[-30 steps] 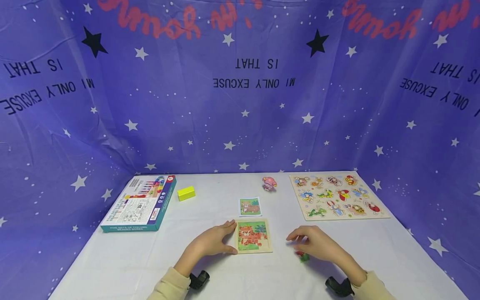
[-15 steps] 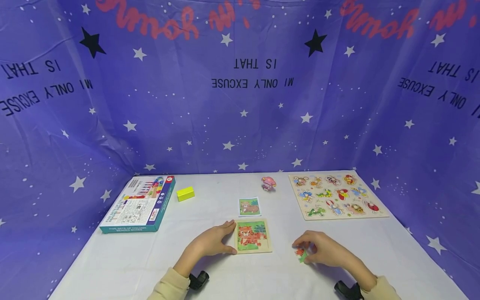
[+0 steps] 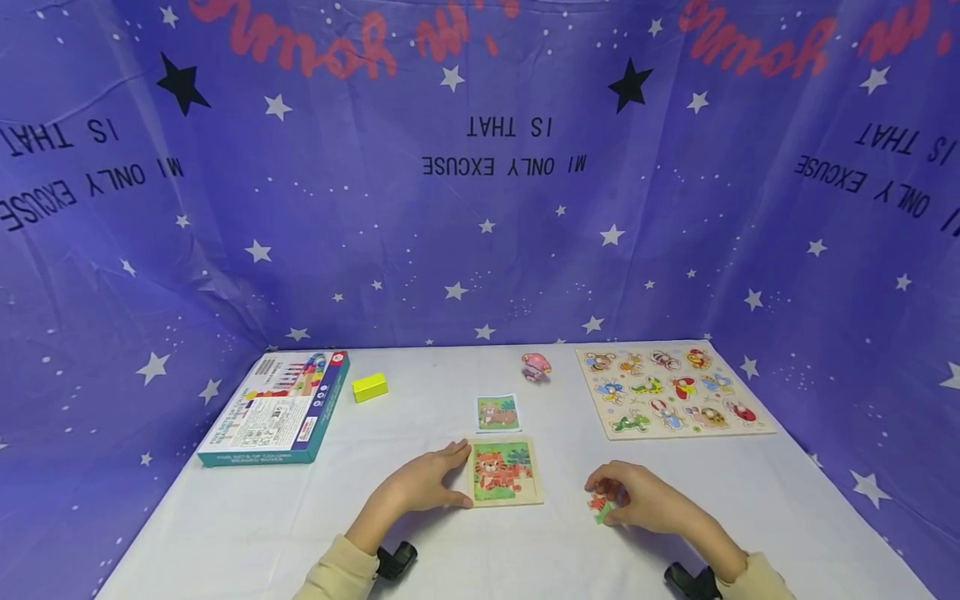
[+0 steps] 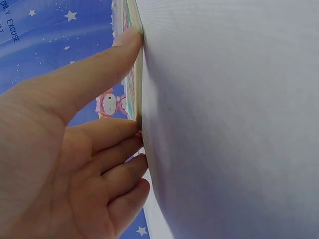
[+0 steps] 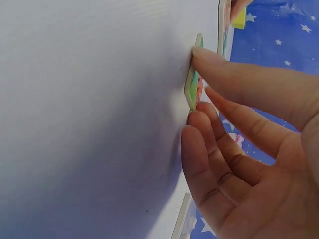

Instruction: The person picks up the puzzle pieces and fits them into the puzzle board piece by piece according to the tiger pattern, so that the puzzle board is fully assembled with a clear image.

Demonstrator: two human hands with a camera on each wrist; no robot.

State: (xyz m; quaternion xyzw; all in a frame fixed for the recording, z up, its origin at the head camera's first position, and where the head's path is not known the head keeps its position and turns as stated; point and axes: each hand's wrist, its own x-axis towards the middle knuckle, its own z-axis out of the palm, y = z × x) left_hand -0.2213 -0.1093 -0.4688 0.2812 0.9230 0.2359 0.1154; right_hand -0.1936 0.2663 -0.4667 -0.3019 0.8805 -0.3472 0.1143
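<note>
In the head view, a square wooden jigsaw board [image 3: 504, 475] with a tiger picture lies on the table. Part of its lower right corner shows bare wood. My left hand [image 3: 429, 481] rests at the board's left side; thumb and index fingertips touch its edge, the other fingers loosely extended in the left wrist view. To the right of the board, my right hand [image 3: 641, 497] pinches a red and green puzzle piece [image 3: 597, 507] between thumb and fingers. The right wrist view shows that piece [image 5: 192, 82] tilted up, close to the table surface.
Behind the board lies a small picture card [image 3: 498, 413]. A pink figurine [image 3: 536, 367] and a yellow block [image 3: 370, 387] stand farther back. A flat toy box [image 3: 277, 407] is at the left, an insect peg puzzle [image 3: 671, 392] at the right.
My right hand has come down slightly rightward, taken hold of the puzzle piece and tilted it. The left hand stays at the board's edge.
</note>
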